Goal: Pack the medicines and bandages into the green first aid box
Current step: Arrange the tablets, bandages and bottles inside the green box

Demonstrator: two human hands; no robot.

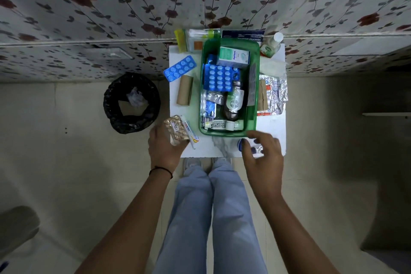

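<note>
The green first aid box (255, 104) sits on a small white table (273, 124), holding a blue blister pack (219, 78), a teal carton (233, 56), a dark bottle (233, 104) and an ointment carton (219, 125). My left hand (164, 149) grips a golden pill strip (176, 130) at the table's near left corner, beside a white tube (190, 132). My right hand (261, 153) curls over a small blue-capped item (241, 143) at the near right edge; whether it grips it is unclear.
Left of the box lie a blue blister strip (180, 68) and a brown bandage roll (185, 93). Foil strips (275, 93) lie on the right. Cotton buds (200, 35) and a bottle (272, 44) stand at the back. A black-lined bin (131, 102) stands on the floor to the left.
</note>
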